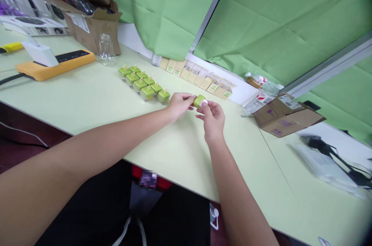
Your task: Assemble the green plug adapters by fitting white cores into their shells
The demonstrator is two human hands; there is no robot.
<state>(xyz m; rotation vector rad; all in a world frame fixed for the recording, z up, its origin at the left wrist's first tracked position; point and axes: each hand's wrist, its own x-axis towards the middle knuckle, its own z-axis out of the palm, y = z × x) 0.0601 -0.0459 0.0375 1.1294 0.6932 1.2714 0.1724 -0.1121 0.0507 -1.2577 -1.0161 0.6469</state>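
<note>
Over the middle of the table, my right hand point(213, 120) grips a small green-lidded container point(199, 100), its thumb against a white part on the near side. My left hand point(180, 105) is closed with thumb and fingertips at the container's left edge. Just to the left stand several similar small clear containers with green lids point(147, 92), set in two rows, with yellowish loops on top. What the held container has inside is hidden.
Several small cardboard boxes point(194, 75) line the wall behind. An orange power strip point(58, 63), a clear bottle point(106, 50) and an open carton point(93, 31) stand left. Plastic bottles point(261, 93), a cardboard box point(286, 116) and black cables point(334, 157) lie right.
</note>
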